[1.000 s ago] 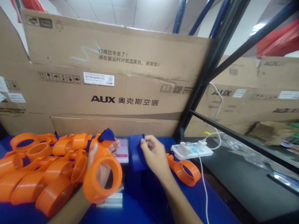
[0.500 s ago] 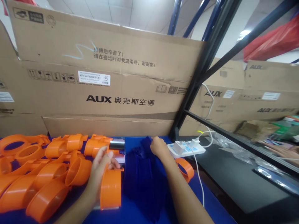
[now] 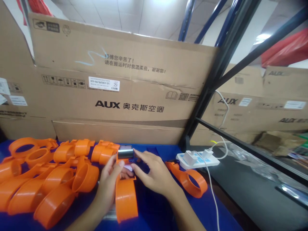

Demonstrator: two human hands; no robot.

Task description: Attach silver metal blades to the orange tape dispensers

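Note:
Both hands meet over one orange plastic ring piece point(image 3: 126, 199) that stands edge-on on the blue tabletop point(image 3: 211, 211). My left hand point(image 3: 109, 179) grips its upper part from the left, thumb and fingers closed round it. My right hand point(image 3: 152, 173) comes in from the right, fingertips on the small grey metal part point(image 3: 125, 152) at the top of the piece. A phone lies mostly hidden behind the hands.
Several more orange ring pieces point(image 3: 45, 179) are heaped at the left. One orange ring piece point(image 3: 190, 179) lies alone at the right. A white power strip point(image 3: 197, 158) with chargers and a trailing white cable sits beyond it. Cardboard boxes point(image 3: 120, 89) wall off the back; a dark shelf frame stands right.
My right hand has left the blue cloth at the back and come to the top of the orange piece. My left hand has turned the piece edge-on and kept hold of it.

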